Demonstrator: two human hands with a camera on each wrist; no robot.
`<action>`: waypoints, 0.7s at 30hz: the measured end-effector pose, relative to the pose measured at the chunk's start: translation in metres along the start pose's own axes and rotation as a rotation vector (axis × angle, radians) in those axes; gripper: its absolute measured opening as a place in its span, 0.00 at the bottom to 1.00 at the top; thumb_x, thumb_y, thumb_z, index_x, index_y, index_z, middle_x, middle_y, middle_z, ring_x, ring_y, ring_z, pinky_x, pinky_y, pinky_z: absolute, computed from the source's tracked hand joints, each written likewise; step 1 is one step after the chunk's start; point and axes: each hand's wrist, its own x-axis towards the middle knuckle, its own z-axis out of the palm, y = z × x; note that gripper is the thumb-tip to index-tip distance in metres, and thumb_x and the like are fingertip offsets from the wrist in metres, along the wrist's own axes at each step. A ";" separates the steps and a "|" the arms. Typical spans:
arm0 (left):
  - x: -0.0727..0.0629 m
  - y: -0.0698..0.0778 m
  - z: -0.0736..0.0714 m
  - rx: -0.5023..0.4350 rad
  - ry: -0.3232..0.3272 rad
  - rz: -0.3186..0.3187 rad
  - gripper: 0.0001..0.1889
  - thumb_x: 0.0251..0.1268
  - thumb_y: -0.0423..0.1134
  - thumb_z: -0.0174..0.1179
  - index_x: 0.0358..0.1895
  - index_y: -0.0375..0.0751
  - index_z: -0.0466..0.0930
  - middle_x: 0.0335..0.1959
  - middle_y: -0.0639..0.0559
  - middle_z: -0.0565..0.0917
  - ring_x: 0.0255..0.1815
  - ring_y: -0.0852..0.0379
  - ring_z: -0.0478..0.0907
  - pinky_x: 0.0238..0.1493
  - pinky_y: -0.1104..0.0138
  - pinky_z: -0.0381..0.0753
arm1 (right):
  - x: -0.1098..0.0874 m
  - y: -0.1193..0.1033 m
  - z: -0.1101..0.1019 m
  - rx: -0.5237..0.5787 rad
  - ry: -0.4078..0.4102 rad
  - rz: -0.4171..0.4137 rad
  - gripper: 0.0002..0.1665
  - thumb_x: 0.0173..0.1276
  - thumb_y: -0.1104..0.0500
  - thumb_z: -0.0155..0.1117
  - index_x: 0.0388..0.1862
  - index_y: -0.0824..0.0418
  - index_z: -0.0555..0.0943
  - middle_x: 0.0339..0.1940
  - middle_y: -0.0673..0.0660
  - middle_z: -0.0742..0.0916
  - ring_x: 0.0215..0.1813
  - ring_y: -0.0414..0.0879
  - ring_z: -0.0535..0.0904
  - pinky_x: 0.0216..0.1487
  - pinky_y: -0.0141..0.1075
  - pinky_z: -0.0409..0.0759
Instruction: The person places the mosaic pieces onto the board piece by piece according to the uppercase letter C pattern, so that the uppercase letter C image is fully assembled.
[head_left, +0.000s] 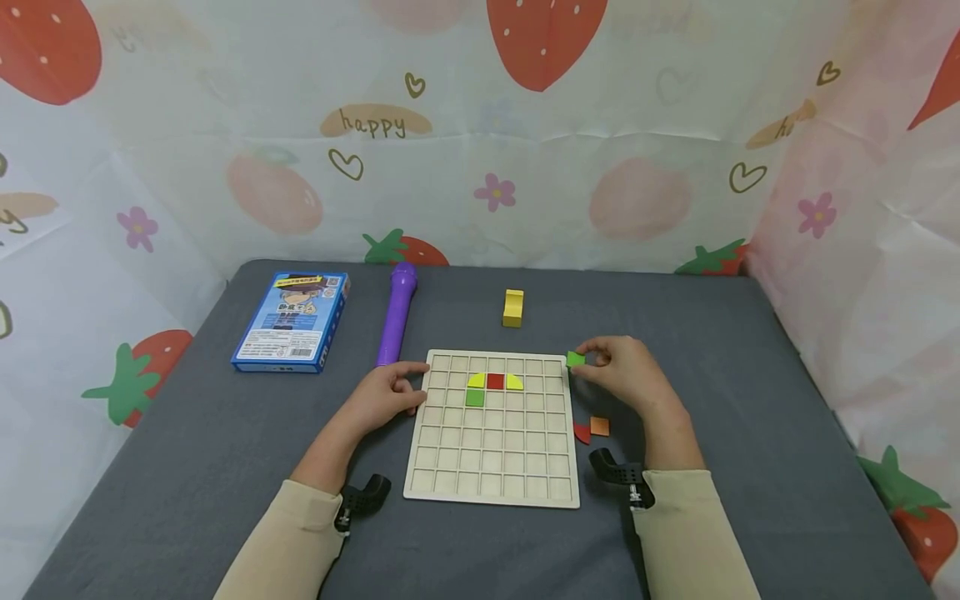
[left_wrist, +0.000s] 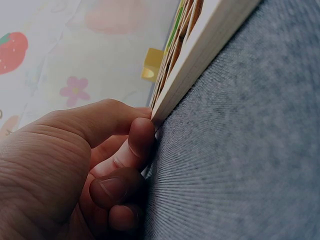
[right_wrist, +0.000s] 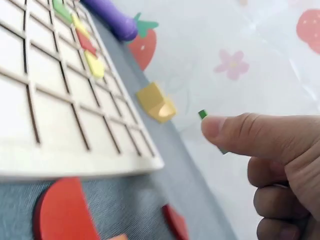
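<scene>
A pale wooden grid board point(head_left: 491, 458) lies flat on the table. Its upper cells hold a red square point(head_left: 495, 382), a yellow piece on either side of it, and a green square point(head_left: 475, 398) below the left one. At the board's left edge, my left hand point(head_left: 386, 392) holds the rim with thumb and fingertip, other fingers curled. Beyond the upper right corner, my right hand point(head_left: 626, 371) pinches a small green block point(head_left: 575, 359) between thumb and finger; the thumb hides most of it in the right wrist view.
Beside the board's right edge lie a red curved piece point(head_left: 582, 433) and an orange block point(head_left: 600, 426). Behind the board stands a yellow block point(head_left: 513, 308). A purple microphone-shaped object point(head_left: 397, 312) and a blue box point(head_left: 292, 321) lie to the left.
</scene>
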 end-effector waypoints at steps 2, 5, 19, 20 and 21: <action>0.000 0.000 0.000 0.000 -0.001 0.001 0.26 0.68 0.35 0.67 0.68 0.36 0.76 0.20 0.50 0.81 0.21 0.55 0.71 0.32 0.63 0.67 | -0.002 -0.006 -0.003 -0.002 0.019 -0.027 0.19 0.69 0.54 0.73 0.55 0.61 0.86 0.20 0.52 0.72 0.24 0.48 0.65 0.31 0.43 0.66; 0.000 0.000 0.000 0.001 0.000 0.001 0.26 0.69 0.35 0.67 0.68 0.36 0.76 0.20 0.50 0.81 0.22 0.55 0.71 0.32 0.63 0.67 | -0.006 -0.014 -0.006 0.003 0.040 -0.069 0.19 0.69 0.54 0.73 0.56 0.60 0.86 0.17 0.52 0.70 0.23 0.51 0.71 0.28 0.42 0.65; -0.001 0.002 -0.001 0.003 0.002 0.005 0.26 0.69 0.35 0.66 0.68 0.36 0.76 0.20 0.50 0.81 0.22 0.55 0.72 0.33 0.62 0.68 | -0.025 -0.055 -0.012 -0.036 0.089 -0.272 0.16 0.66 0.57 0.76 0.51 0.59 0.88 0.16 0.47 0.65 0.21 0.44 0.60 0.30 0.40 0.64; -0.001 0.002 -0.001 0.005 0.003 0.007 0.25 0.69 0.35 0.66 0.68 0.36 0.77 0.20 0.50 0.81 0.22 0.55 0.72 0.33 0.62 0.68 | -0.026 -0.059 -0.012 -0.029 0.082 -0.280 0.16 0.66 0.57 0.76 0.51 0.59 0.88 0.16 0.47 0.65 0.21 0.43 0.60 0.30 0.40 0.63; 0.000 0.001 -0.001 0.007 0.003 0.010 0.25 0.69 0.35 0.66 0.68 0.36 0.77 0.20 0.51 0.81 0.22 0.55 0.72 0.33 0.62 0.68 | -0.028 -0.062 -0.011 -0.019 0.073 -0.291 0.16 0.66 0.57 0.76 0.51 0.59 0.88 0.16 0.47 0.64 0.21 0.43 0.59 0.29 0.40 0.63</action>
